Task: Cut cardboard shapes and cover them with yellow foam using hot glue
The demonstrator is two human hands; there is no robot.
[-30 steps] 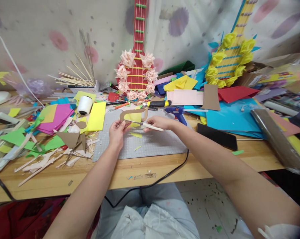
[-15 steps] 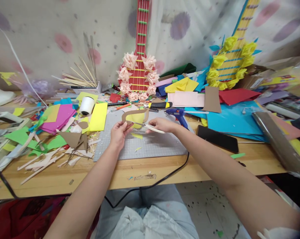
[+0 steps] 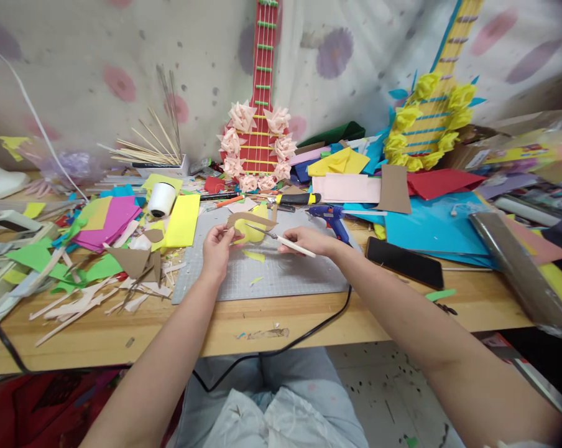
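Note:
Pinched in my left hand (image 3: 219,244) is a brown piece of cardboard (image 3: 252,218) cut in a curve, its fingers closed on the near left end. My right hand (image 3: 304,241) grips white-handled scissors (image 3: 296,246), whose blades point left toward the cardboard and look parted. A yellow paper piece (image 3: 248,233) shows behind the blades; whether it is joined to the cardboard I cannot tell. Both hands are above a grey cutting mat (image 3: 225,283). A small yellow scrap (image 3: 253,256) lies on the mat below the blades.
A blue glue gun (image 3: 330,219) and a black phone (image 3: 405,262) lie to the right. Paper scraps (image 3: 82,302) and a white roll (image 3: 162,199) are at left. A red paper guitar (image 3: 257,149) and a yellow one (image 3: 428,124) stand behind. A black cable (image 3: 281,347) crosses the table's front edge.
The scissor blades have parted and the right hand has shifted slightly right. The cardboard has tilted in the left hand, its curve now looking flatter. The whole view has shifted slightly.

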